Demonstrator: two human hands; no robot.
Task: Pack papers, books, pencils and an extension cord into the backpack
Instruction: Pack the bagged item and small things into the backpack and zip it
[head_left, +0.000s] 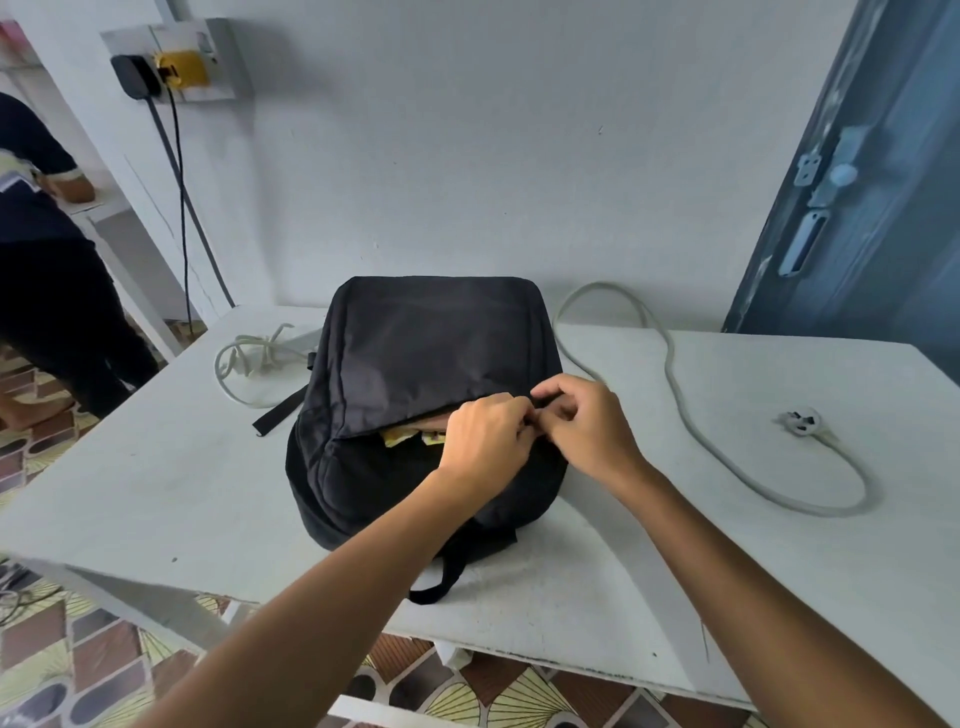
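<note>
While the black backpack (415, 395) lay on the white worktop (675, 571), its zipper edge was pinched by the left hand (488, 436) and right hand (587, 426) together. Yellow papers (410, 436) showed in the gap and could be snagged. The extension cord (675, 405) was left outside, its plug (802, 420) near the right edge, where it could be dragged off.

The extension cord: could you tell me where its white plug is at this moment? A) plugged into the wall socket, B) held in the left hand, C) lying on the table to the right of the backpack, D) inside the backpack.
C: the white plug lies on the table right of the backpack, while both hands work at the bag's opening.
</note>
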